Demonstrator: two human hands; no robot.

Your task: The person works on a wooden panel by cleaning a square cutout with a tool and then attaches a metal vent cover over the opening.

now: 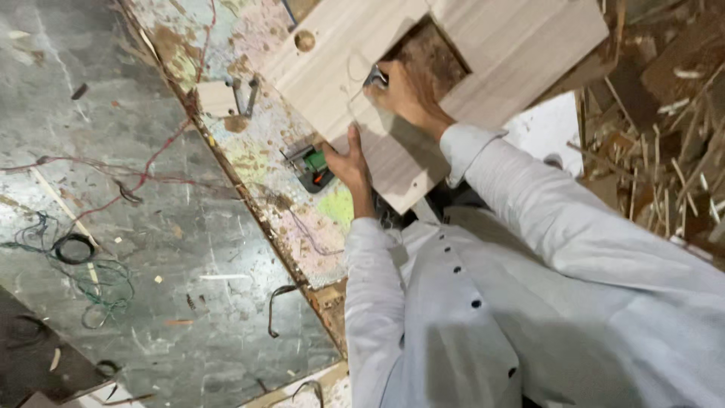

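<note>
Your right hand [404,94] covers most of the small dark tool [375,76] it grips, so you can't tell what kind it is. The wooden panel [483,45] runs off the top edge, and your left hand [349,162] hides its lower corner. The green-and-black device [313,166] on the bench [249,143] is half tucked under that hand too. The scraps [664,143] at right blur together.
</note>
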